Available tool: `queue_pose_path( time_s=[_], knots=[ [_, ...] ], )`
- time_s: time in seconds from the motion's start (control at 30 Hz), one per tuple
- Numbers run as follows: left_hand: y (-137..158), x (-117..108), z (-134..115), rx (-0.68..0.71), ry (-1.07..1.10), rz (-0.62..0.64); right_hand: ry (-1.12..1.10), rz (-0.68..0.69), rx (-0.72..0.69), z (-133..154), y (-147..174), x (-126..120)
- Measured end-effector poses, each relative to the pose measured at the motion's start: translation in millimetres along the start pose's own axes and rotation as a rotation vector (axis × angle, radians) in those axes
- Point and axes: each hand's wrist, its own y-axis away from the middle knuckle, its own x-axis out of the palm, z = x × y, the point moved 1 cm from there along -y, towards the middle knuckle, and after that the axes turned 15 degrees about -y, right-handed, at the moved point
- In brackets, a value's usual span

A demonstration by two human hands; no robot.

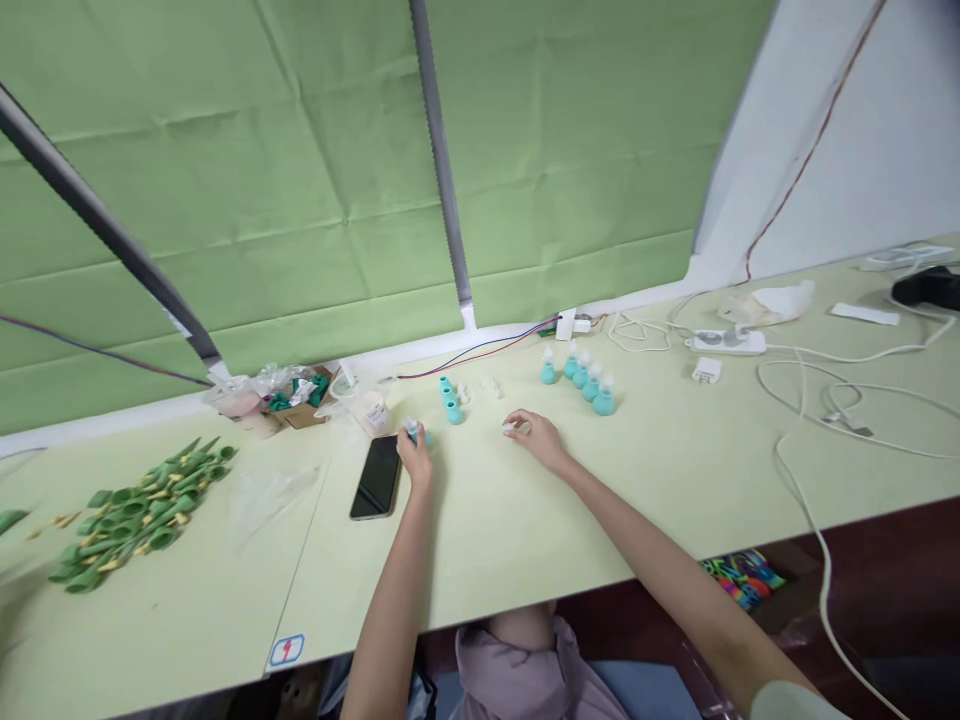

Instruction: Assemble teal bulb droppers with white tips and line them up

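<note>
My left hand (415, 455) is closed around a small teal bottle-shaped piece (427, 438) with a white top, just right of the black phone (377, 478). Between the fingertips of my right hand (538, 438) is a small white piece (509, 427), pinched above the table. Behind and between my hands stand several open teal pieces (453, 411) in a short row. Beside them lie small white pieces (491, 387). To the right, several teal pieces with clear white tops (603, 399) stand upright in a slanted row, and a single one (548, 370) stands left of them.
Many green curled pieces (135, 510) with yellow bits lie at the left. A cardboard box (304, 412) and plastic bags (279, 380) are at the back. A power strip (726, 343), a white adapter (706, 371) and loose cables (802, 420) occupy the right side. Green sheeting (570, 180) rises behind the table.
</note>
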Motion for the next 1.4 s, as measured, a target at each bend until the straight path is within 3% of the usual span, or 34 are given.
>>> queue_pose_path(
  time_s=[0.23,0.37,0.47,0.53,0.6,0.67,0.77,1.03,1.27,1.4],
  knots=[
    [7,4,-5,0.071,-0.029,0.023,-0.190,0.040,-0.013,-4,-2,5],
    [11,-11,-21,0.123,-0.132,-0.142,-0.324,0.020,0.020,-7,-3,7],
    [21,-21,-37,0.321,-0.222,-0.259,-0.471,0.006,0.065,-8,-3,10],
    [32,-22,-49,0.558,-0.276,-0.176,-0.546,0.002,0.104,-7,-3,13],
    [45,-17,-58,0.774,-0.306,0.025,-0.588,0.009,0.134,-5,-1,16],
    [57,-10,-65,0.894,-0.327,0.196,-0.612,0.015,0.155,-2,0,19],
    [65,-2,-67,0.904,-0.316,0.276,-0.619,0.027,0.192,2,3,23],
    [60,1,-58,0.905,-0.285,0.196,-0.608,0.087,0.168,1,7,33],
    [60,3,-59,0.951,-0.312,0.151,-0.272,0.054,0.067,4,9,27],
    [56,4,-57,0.928,-0.291,0.130,-0.216,0.003,-0.023,12,13,26]
  ],
)
